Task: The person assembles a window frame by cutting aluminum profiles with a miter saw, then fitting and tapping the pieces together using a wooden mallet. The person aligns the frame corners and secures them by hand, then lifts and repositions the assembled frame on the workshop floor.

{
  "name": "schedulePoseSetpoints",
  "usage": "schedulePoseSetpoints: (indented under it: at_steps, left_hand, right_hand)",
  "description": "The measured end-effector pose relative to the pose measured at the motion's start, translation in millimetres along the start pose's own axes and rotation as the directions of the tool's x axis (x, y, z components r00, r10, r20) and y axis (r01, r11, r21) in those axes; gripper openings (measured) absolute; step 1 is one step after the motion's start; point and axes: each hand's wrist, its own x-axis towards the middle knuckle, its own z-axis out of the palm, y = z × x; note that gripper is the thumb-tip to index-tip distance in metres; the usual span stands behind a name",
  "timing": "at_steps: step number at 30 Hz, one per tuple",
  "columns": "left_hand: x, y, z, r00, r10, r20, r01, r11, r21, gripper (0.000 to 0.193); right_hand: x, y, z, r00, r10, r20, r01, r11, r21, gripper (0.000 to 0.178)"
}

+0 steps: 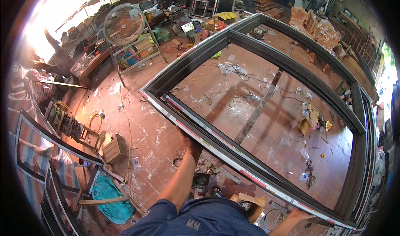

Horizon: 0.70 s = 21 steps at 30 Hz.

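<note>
A large dark metal window frame (287, 65) with a crossbar fills the middle and right of the view, tilted over the floor. White and red protective tape runs along its near edge. My left hand (190, 143) is closed on that near edge left of its middle, its fingers partly hidden under the profile. Close to the frame's near right corner, my right hand (301, 215) grips the same edge, with most of its fingers out of sight beneath it. Through the opening show the tiled floor and a long dark bar (259, 111).
Smaller dark frames (54, 148) lean at the left beside a teal cloth (109, 198) and a cardboard box (115, 149). A round fan (124, 25) stands by a metal stand at the back left. Cables, scraps and an open carton (250, 202) litter the red-tiled floor.
</note>
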Motion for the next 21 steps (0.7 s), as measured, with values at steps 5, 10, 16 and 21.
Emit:
schedulePoseSetpoints:
  at_steps: [5, 10, 16, 21]
  left_hand:
    - [19.1, -7.3, -5.5, 1.0, -0.007, -0.009, 0.007, 1.0, 0.019, 0.082]
    - [30.4, -20.3, -40.3, 0.998, -0.06, 0.026, 0.058, 0.997, 0.051, 0.082]
    - [-20.8, -36.2, -20.6, 0.994, -0.043, -0.105, 0.06, 0.984, 0.17, 0.079]
    - [-86.8, -102.1, -59.3, 0.987, -0.096, -0.132, 0.127, 0.96, 0.25, 0.077]
  right_hand:
    - [-18.9, 6.5, 0.5, 0.999, 0.037, -0.039, -0.037, 0.999, -0.002, 0.098]
    - [-9.1, -26.3, -37.5, 0.993, -0.006, -0.117, -0.03, 0.952, -0.304, 0.1]
    - [-111.5, -82.7, 110.6, 0.399, -0.764, 0.507, 0.759, -0.036, -0.651, 0.044]
    - [-136.5, 75.3, 227.4, 0.541, 0.513, 0.666, 0.805, -0.086, -0.587, 0.055]
